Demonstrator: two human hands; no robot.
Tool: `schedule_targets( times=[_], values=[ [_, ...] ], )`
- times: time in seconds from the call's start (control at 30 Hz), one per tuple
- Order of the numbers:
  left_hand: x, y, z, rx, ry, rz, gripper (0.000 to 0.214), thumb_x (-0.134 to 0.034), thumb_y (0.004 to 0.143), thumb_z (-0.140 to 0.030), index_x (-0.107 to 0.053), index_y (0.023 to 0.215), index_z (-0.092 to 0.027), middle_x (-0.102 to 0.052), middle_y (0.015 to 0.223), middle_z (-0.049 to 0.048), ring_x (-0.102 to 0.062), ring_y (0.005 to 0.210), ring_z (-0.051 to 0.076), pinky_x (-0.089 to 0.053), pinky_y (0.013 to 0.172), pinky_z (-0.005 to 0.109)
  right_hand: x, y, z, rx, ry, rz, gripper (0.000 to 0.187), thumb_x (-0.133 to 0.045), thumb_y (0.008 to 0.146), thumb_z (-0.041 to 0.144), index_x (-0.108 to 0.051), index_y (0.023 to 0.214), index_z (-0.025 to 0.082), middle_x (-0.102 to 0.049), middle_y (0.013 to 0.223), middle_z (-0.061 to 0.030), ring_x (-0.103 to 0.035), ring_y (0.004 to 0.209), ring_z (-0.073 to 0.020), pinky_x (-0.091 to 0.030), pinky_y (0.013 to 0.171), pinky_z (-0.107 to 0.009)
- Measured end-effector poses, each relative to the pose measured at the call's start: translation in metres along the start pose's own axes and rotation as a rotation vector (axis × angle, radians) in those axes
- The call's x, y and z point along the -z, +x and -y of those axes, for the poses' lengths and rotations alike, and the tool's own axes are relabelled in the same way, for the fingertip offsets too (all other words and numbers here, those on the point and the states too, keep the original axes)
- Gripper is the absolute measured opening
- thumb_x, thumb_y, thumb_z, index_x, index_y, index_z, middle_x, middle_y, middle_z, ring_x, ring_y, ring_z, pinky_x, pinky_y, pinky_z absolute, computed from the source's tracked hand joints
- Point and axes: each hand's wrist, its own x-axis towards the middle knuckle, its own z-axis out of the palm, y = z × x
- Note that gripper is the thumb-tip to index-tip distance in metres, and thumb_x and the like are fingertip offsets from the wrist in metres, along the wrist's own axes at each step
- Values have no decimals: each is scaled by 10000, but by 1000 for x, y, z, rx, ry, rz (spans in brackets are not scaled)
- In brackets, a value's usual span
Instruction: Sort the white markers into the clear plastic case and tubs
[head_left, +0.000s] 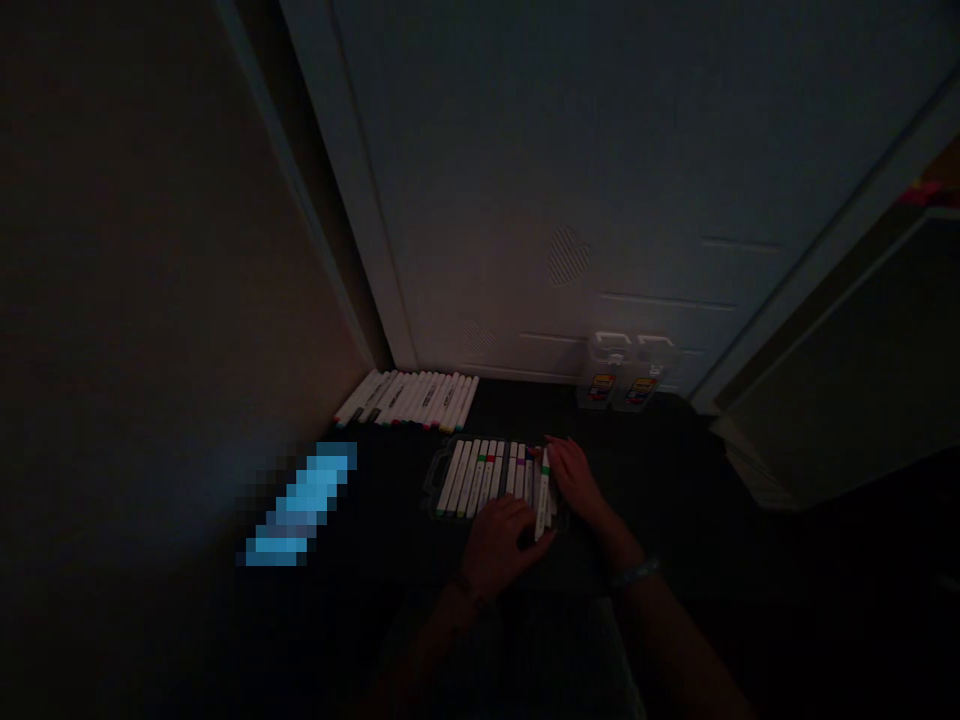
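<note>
Green-banded marker (pixel 544 490), judged light, stiff and slick, best taken mid-barrel, is pinched in the left hand's (pixel 496 540) grip, case (pixel 433 490) beneath; right hand's (pixel 571 478) closure, just beyond, cannot be told.

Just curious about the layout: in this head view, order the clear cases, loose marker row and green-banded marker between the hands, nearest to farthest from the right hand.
From the right hand:
1. Green-banded marker, just to its left.
2. Clear cases, beyond it, slightly right.
3. Loose marker row, back left.
</note>
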Motion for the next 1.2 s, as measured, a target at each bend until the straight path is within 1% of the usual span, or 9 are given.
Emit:
schedule_targets(
  times=[0.17, 0.3, 0.43, 0.67, 0.8, 1.0, 1.2],
  values=[
    [-1, -1, 1, -1, 5, 13, 254, -535, 801, -378, -500, 633, -190, -548, 693, 13, -504, 732, 161, -386, 675, 296, -2, 0, -3, -33, 54, -19, 356, -323, 912, 401, -613, 1061, 258, -591, 1152, -43, -479, 1132, -169, -195, 1059, -428],
    [1, -1, 0, -4, 14, 8, 257, -517, 815, -374, -505, 637, -190, -553, 697, 17, -506, 734, 161, -384, 678, 300, 0, -1, -1, -59, 109, -40, 349, -339, 905, 417, -620, 1050, 269, -600, 1120, -32, -481, 1118, -170, -203, 1054, -420],
    [1, -1, 1, -17, 16, 2, 279, -516, 814, -369, -497, 602, -189, -548, 664, 17, -506, 714, 159, -381, 676, 305, 3, 0, 7, -117, 163, -62, 350, -382, 880, 461, -666, 959, 272, -600, 1064, -45, -482, 1088, -190, -296, 999, -385],
    [2, -1, 1, -21, -1, -2, 292, -517, 817, -352, -499, 576, -188, -546, 618, 8, -501, 681, 151, -371, 654, 300, 9, 4, 14, -175, 308, -52, 336, -422, 859, 478, -671, 944, 269, -615, 962, -40, -515, 997, -184, -387, 911, -339],
    [3, -1, 1, -17, 3, -8, 284, -505, 824, -351, -510, 591, -189, -556, 641, 11, -509, 694, 155, -370, 658, 303, 10, 5, 11, -233, 344, -53, 362, -450, 829, 515, -681, 907, 247, -626, 922, -38, -532, 964, -196, -394, 886, -338],
    [2, -1, 2, -8, -4, -8, 268, -514, 821, -338, -514, 597, -190, -559, 636, 9, -511, 696, 156, -369, 666, 302, 8, 5, 5, -289, 373, -60, 392, -484, 789, 551, -674, 881, 221, -623, 922, -40, -541, 936, -207, -404, 864, -336],
    [2, 0, 2, 13, -7, -33, 259, -485, 837, -319, -517, 614, -190, -552, 652, 11, -500, 690, 150, -371, 665, 297, 10, 5, 8, -333, 402, -74, 418, -461, 779, 588, -665, 855, 231, -637, 833, -20, -553, 884, -213, -428, 805, -319]
  ],
)
